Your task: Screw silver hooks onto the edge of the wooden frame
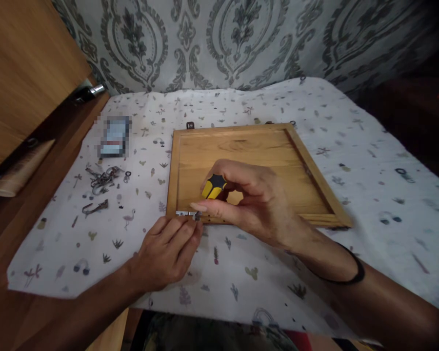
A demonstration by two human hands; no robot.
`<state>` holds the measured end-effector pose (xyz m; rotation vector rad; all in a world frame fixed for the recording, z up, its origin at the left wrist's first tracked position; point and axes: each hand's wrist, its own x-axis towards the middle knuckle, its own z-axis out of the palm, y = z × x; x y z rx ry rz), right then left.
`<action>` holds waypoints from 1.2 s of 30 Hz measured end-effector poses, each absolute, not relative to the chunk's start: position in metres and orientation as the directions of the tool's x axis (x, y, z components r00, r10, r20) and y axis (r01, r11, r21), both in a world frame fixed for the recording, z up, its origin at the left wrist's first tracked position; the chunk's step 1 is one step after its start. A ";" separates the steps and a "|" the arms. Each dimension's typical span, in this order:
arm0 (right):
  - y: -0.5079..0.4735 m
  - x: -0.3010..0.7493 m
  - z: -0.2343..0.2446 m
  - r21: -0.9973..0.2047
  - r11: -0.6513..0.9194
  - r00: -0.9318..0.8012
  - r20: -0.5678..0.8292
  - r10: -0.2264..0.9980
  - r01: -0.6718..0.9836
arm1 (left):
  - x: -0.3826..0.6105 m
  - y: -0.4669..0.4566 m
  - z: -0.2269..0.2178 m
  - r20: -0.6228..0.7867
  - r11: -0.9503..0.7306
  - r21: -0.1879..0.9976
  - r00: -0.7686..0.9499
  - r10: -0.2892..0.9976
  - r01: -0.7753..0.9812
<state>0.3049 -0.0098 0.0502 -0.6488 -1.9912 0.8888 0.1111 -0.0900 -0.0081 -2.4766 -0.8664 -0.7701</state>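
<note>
Screwdriver [213,186], the one yellow-and-black tool, stood tilted in the right hand [256,204], whose curled fingers gripped its handle over the near edge of the single wooden frame [241,146] on the tabletop [278,102]. The left hand [166,258] lay palm-down just below, fingers bunched against the one metal bracket [185,213]. Whether they pinched it couldn't be told.

A white cloth [278,102] printed with little plants and flamingos covers the table. On its left part lies a heap of metal hooks [103,178], with a blurred packet [113,136] just behind. A tan tube [20,170] rests on the wooden ledge [58,131] at the left, and a damask-patterned wall [241,39] rises behind.
</note>
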 end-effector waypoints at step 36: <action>0.005 0.305 0.055 -0.941 0.336 -0.643 0.277 0.714 -0.032 | 0.107 -0.089 -0.007 0.609 -0.733 -0.155 0.648 0.457 0.662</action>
